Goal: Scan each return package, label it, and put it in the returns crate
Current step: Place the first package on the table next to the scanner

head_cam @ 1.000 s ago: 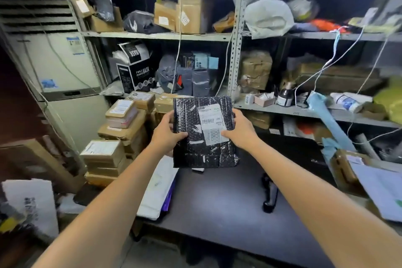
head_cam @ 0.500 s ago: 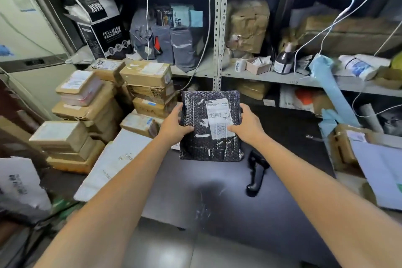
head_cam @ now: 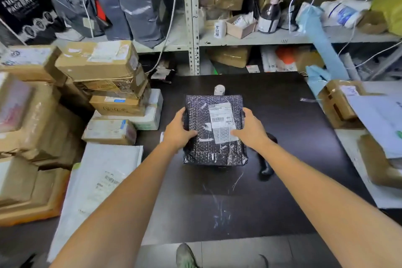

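Observation:
A black bubble-wrap package (head_cam: 204,150) with a white shipping label (head_cam: 220,116) on top is held over the dark table (head_cam: 282,191). My left hand (head_cam: 177,132) grips its left edge, thumb on top. On the opposite edge my right hand (head_cam: 250,129) grips it, thumb resting by the label. A black handheld scanner (head_cam: 266,165) lies on the table just right of the package, partly hidden by my right wrist. A small white roll (head_cam: 219,90) stands behind the package. No returns crate can be made out.
Stacked cardboard parcels (head_cam: 102,65) and white mailers (head_cam: 100,183) crowd the left of the table. More boxes (head_cam: 339,102) and papers sit at the right. Metal shelving (head_cam: 191,17) with bags, bottles and cables stands behind. My shoe (head_cam: 185,255) shows below the table's front edge.
The package has come down from chest height toward the table, and the view has tilted down with it. Both hands keep the same hold on its sides.

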Demonstrator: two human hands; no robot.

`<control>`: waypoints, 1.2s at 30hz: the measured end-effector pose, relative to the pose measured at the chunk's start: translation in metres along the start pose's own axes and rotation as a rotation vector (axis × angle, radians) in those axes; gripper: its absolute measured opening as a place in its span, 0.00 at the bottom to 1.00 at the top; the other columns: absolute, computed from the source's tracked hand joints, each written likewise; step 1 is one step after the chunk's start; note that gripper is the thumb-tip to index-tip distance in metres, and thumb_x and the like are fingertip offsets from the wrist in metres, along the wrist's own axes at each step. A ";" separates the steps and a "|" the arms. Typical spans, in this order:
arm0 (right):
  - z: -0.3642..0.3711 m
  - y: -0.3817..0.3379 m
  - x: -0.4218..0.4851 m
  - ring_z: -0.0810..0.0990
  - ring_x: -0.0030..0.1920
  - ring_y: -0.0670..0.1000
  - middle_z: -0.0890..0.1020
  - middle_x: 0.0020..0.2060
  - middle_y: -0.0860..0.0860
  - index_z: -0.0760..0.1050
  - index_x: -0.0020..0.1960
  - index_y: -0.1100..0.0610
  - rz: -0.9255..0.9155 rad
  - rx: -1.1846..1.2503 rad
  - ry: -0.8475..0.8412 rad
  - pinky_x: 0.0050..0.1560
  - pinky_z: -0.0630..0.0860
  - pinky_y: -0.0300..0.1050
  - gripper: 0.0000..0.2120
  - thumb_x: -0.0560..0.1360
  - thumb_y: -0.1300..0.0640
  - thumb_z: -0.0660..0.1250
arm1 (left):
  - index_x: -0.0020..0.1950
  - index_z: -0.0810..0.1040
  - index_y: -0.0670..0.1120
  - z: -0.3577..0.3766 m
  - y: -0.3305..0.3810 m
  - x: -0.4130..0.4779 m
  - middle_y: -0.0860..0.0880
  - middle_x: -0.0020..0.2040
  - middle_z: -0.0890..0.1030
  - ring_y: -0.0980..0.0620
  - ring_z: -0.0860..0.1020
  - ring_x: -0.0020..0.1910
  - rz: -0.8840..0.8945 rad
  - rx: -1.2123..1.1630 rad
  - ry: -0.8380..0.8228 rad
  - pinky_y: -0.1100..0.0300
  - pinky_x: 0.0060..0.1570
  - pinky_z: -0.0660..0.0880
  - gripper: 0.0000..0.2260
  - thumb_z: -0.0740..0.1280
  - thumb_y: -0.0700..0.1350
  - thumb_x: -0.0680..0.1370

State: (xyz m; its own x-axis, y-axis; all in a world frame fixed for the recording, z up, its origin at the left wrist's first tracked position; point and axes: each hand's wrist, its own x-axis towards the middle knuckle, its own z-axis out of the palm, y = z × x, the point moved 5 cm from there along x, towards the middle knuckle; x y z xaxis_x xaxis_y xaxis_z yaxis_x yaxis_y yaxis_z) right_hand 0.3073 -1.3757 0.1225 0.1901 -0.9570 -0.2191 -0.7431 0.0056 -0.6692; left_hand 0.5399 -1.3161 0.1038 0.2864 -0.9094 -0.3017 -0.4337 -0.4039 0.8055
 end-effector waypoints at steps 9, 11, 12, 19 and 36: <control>0.042 0.057 -0.006 0.75 0.63 0.59 0.72 0.69 0.58 0.56 0.77 0.58 0.145 -0.080 -0.113 0.56 0.74 0.50 0.40 0.72 0.60 0.75 | 0.78 0.57 0.50 0.046 -0.051 -0.005 0.46 0.61 0.79 0.46 0.79 0.58 -0.090 0.056 -0.087 0.50 0.63 0.73 0.43 0.77 0.41 0.69; 0.047 0.068 -0.009 0.72 0.67 0.59 0.70 0.71 0.57 0.53 0.79 0.58 0.159 -0.097 -0.145 0.62 0.72 0.51 0.43 0.72 0.59 0.75 | 0.77 0.57 0.51 0.058 -0.060 -0.008 0.46 0.61 0.79 0.45 0.79 0.57 -0.110 0.085 -0.093 0.48 0.62 0.74 0.43 0.78 0.43 0.69; 0.050 0.073 -0.010 0.72 0.68 0.59 0.70 0.71 0.57 0.53 0.79 0.58 0.163 -0.107 -0.157 0.64 0.72 0.52 0.44 0.72 0.59 0.75 | 0.77 0.57 0.51 0.062 -0.064 -0.010 0.45 0.61 0.79 0.45 0.79 0.57 -0.120 0.093 -0.100 0.48 0.62 0.74 0.43 0.78 0.43 0.69; 0.062 0.102 -0.017 0.77 0.59 0.58 0.78 0.62 0.56 0.60 0.75 0.57 0.154 -0.167 -0.204 0.59 0.76 0.53 0.40 0.70 0.56 0.77 | 0.77 0.58 0.51 0.084 -0.078 -0.027 0.45 0.58 0.80 0.45 0.79 0.54 -0.177 0.119 -0.112 0.56 0.51 0.74 0.39 0.76 0.42 0.72; 0.082 0.102 -0.023 0.73 0.66 0.60 0.68 0.69 0.58 0.59 0.78 0.55 0.056 -0.303 -0.233 0.66 0.71 0.56 0.38 0.74 0.52 0.73 | 0.77 0.62 0.47 0.084 -0.096 -0.036 0.41 0.66 0.69 0.43 0.73 0.64 -0.208 0.258 -0.056 0.54 0.66 0.67 0.37 0.76 0.46 0.72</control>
State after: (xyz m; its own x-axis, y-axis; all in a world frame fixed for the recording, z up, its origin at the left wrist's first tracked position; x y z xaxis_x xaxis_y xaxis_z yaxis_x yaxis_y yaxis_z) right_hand 0.2799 -1.3292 0.0009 0.2588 -0.8659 -0.4282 -0.9056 -0.0633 -0.4193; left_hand 0.4994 -1.2533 -0.0062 0.3472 -0.8061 -0.4793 -0.5746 -0.5868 0.5705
